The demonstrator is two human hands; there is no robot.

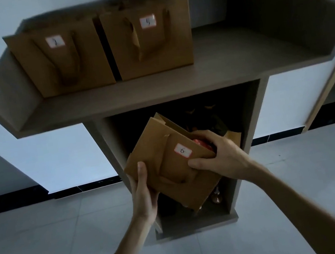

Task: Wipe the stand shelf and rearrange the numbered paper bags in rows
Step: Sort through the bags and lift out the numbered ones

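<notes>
A brown paper bag labelled 6 (174, 165) sits tilted between both hands, in front of the stand's dark lower compartment (205, 121). The left grip (143, 192) clasps its lower left corner, thumb on the face. The right grip (221, 155) pinches its top edge by the label; something red (201, 143) shows inside. Two more bags (61, 60) stand upright side by side at the left of the upper shelf (238, 55).

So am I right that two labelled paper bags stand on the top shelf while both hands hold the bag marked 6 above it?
Not quite: the head view shows both hands, left hand and right hand, holding the bag marked 6 below the top shelf, before the lower compartment.
</notes>
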